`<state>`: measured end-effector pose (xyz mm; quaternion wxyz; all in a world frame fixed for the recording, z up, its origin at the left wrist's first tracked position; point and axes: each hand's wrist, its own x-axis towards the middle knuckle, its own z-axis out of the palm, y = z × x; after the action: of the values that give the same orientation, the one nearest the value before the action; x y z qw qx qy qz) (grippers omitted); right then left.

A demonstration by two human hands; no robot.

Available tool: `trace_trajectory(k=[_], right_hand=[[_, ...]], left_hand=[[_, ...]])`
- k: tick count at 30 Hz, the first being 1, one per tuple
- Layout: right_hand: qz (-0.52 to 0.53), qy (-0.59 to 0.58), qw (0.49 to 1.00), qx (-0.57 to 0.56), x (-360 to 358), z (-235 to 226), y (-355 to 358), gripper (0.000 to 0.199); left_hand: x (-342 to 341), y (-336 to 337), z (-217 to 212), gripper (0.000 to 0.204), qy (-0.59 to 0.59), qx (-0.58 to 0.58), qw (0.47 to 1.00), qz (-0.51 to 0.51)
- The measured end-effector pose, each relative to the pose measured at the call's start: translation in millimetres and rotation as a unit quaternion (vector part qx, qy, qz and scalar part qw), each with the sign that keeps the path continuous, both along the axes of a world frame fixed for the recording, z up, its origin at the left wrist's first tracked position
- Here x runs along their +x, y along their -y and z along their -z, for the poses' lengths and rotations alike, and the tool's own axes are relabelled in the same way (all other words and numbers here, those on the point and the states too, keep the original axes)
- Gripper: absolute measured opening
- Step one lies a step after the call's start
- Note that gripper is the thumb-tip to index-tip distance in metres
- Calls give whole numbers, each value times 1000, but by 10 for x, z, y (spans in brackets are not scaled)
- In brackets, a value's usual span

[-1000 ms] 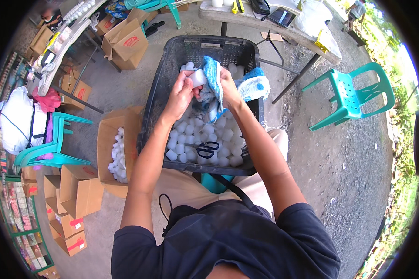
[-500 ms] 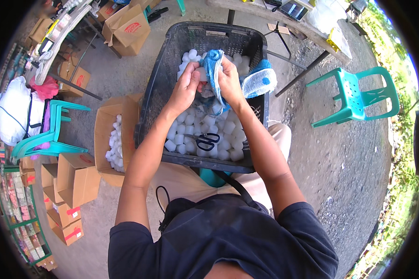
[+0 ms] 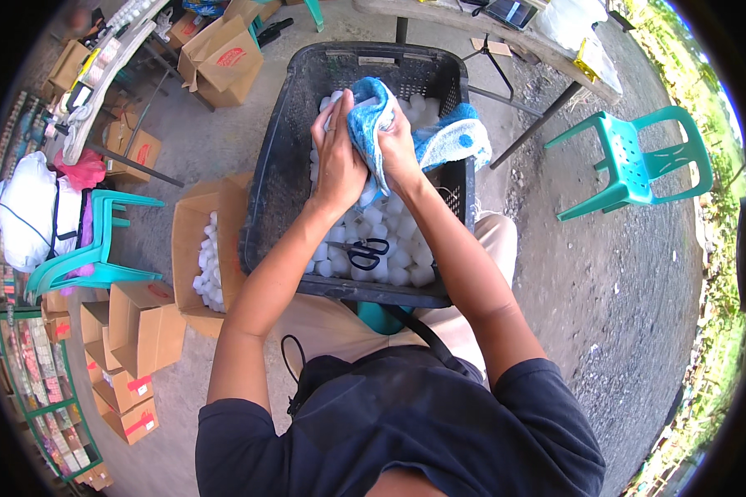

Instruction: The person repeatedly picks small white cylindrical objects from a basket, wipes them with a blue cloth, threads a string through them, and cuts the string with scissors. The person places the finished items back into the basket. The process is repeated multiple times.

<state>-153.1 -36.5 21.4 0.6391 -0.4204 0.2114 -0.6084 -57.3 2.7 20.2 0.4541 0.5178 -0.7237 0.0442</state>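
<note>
A blue and white cloth (image 3: 366,124) is bunched between my hands above a black plastic crate (image 3: 265,190). My right hand (image 3: 399,156) grips its right side. My left hand (image 3: 337,166) presses against its left side, fingers long and close together; whatever lies under that palm is hidden. Another blue and white cloth part (image 3: 456,142) drapes over the crate's right rim; whether it joins the held cloth I cannot tell. Below my hands, many small white rounded blocks (image 3: 399,273) fill the crate's bottom, with dark-handled scissors (image 3: 367,253) lying on them.
Left of the crate stands an open cardboard box (image 3: 192,273) holding more white blocks. Beyond it are stacked green plastic chairs (image 3: 99,248) and several cartons (image 3: 145,331). A green chair (image 3: 626,166) stands at right. A table (image 3: 555,50) spans the far side.
My left hand has turned from a finger grip on a whitish piece to lying along the cloth. The cloth is spread wider between my hands. The whitish piece is out of sight.
</note>
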Motion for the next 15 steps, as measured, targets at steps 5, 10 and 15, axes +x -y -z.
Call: trace_trajectory(k=[5,10,15], right_hand=[[114,-86,989,41,-352,151,253,15],[12,-40,999,-4,-503,155,250,24],[-91,-56,994,17,-340,201,187,25]], left_hand=[[-324,-282,9,54,46,102,988,104],[-58,-212,-236,29,-80,-5,992,101],[61,11,-213,44,-275,82,944,162]])
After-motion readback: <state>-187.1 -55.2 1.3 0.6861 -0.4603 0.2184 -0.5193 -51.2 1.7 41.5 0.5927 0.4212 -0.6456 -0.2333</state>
